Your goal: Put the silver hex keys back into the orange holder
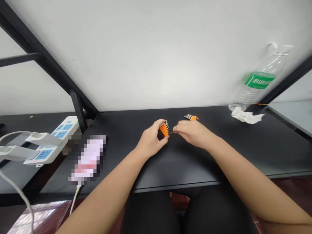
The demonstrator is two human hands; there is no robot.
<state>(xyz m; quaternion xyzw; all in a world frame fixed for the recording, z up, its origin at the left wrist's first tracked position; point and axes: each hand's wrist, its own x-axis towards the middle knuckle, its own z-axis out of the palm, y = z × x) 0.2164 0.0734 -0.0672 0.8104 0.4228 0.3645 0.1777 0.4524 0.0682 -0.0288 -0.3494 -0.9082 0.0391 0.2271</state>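
Observation:
My left hand point(153, 138) is closed on an orange hex key holder point(164, 130), thumb below and fingers above. Short bent ends of several metal keys stick out along its right side. A thin hex key point(171, 132) spans the small gap between the holder and my right hand point(191, 131), whose fingertips pinch it. Whether that key's far end still sits in the holder, I cannot tell. Just behind my right hand lies a second orange holder point(193, 118) with several metal keys point(188, 116), partly hidden by the hand.
On the black table point(185, 165), a phone-like device point(89, 159), pixelated, lies at left with a white cable point(74, 200). A white power strip point(60, 133) with plugged chargers is farther left. A plastic bottle point(258, 81) and crumpled tissue point(247, 116) stand by the wall at right.

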